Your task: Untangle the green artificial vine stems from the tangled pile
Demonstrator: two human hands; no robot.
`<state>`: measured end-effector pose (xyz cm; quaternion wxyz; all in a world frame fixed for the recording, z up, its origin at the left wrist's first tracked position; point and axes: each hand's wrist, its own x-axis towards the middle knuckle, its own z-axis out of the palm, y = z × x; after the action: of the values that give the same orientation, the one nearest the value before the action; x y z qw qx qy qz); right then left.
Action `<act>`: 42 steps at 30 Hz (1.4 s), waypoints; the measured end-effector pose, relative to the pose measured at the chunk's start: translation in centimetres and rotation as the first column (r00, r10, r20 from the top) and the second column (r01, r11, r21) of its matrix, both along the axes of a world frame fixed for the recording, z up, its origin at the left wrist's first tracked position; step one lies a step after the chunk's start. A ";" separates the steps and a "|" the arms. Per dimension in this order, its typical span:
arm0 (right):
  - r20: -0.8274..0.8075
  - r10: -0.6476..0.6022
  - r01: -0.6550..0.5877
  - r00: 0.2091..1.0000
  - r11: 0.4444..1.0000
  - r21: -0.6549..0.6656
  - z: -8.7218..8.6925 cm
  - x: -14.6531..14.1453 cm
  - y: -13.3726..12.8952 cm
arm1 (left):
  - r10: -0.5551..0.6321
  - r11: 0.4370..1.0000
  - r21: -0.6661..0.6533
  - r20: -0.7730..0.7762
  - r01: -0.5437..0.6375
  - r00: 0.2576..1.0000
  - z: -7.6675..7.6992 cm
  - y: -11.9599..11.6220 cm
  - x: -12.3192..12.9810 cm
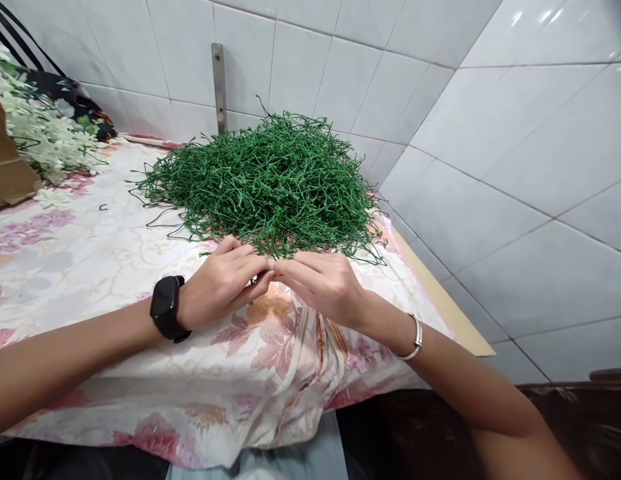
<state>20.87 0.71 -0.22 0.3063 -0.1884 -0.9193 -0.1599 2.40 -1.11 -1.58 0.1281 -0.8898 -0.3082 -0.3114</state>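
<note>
My left hand (229,275), with a black watch (165,307) on its wrist, is closed with its fingertips pinched together. My right hand (323,279), below a silver bangle (416,337), is pinched too, and the fingertips of both hands meet. A sliver of green shows between them, seemingly part of an artificial stem, but most of it is hidden by the fingers. Just beyond the hands lies a large tangled heap of thin green artificial flower stems (275,180).
A floral cloth (90,287) covers the table. White artificial flowers (50,133) and a brown cardboard piece (7,160) stand at the left. A small dark hook-shaped bit (103,207) lies nearby. White tiled walls (530,167) rise behind and to the right.
</note>
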 end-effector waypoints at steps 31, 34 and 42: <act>-0.283 -0.421 0.261 0.862 0.847 -0.463 11.9 -4.0 19.7 | 0.114 0.782 -0.581 0.492 0.228 0.863 2.0 2.9 -2.9; -0.346 -0.413 0.243 0.843 0.864 -0.441 11.5 -4.4 19.4 | 0.096 0.771 -0.569 0.549 0.286 0.831 1.9 3.1 -2.9; -0.440 -0.230 0.061 0.868 0.929 -0.365 7.2 -4.3 9.8 | 0.102 0.804 -0.505 0.636 0.313 0.765 1.8 2.8 -2.6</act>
<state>16.60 10.53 6.93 0.4720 -0.3414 -0.8123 0.0288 -0.18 1.74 0.27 -0.2820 -0.7422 -0.3598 -0.4901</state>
